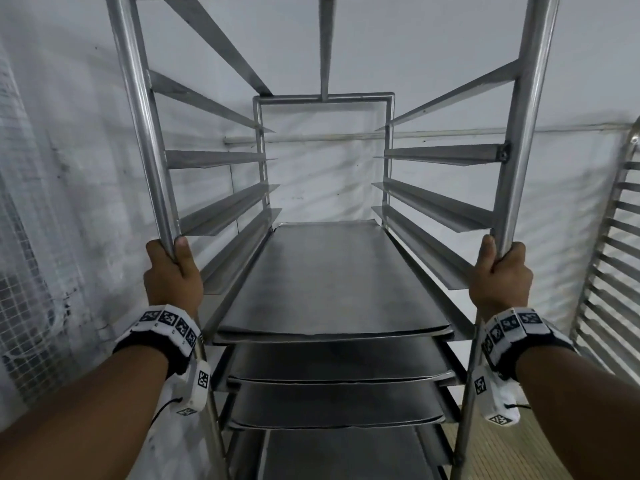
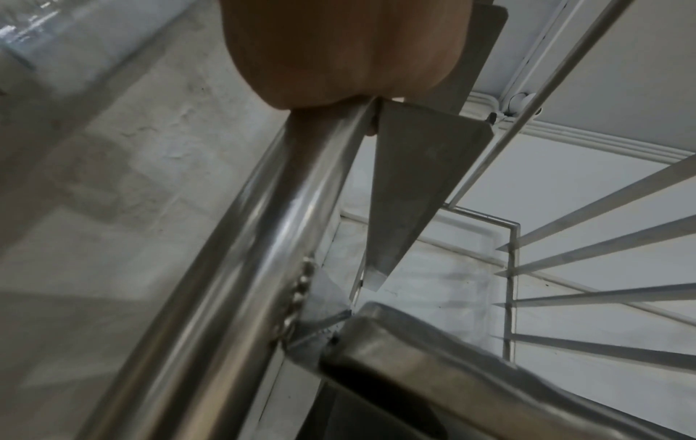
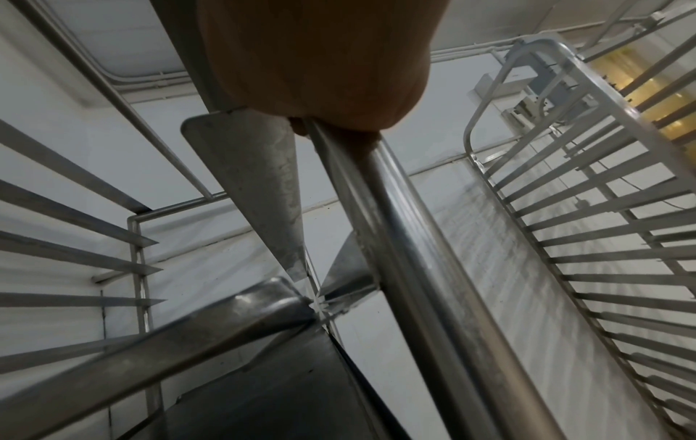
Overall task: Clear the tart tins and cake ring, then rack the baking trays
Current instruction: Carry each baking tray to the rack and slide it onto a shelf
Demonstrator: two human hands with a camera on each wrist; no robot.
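Note:
A tall steel tray rack point(image 1: 138, 98) stands right in front of me. Several dark baking trays sit on its runners; the top tray point(image 1: 332, 282) lies at hand height, with more trays point(image 1: 339, 362) stacked on the levels below. My left hand point(image 1: 171, 271) grips the rack's front left post point(image 2: 241, 268), thumb on the inner side. My right hand point(image 1: 498, 271) grips the front right post point(image 3: 406, 268) the same way. Both wrist views show only a palm wrapped round a shiny tube. No tart tins or cake ring are in view.
Empty angled runners point(image 1: 221, 157) fill the rack above the top tray. A second, empty rack point(image 1: 609, 258) stands close on the right. A white sheeted wall point(image 1: 322, 174) is behind, wire mesh point(image 1: 24, 271) to the left, wooden floor point(image 1: 519, 455) below.

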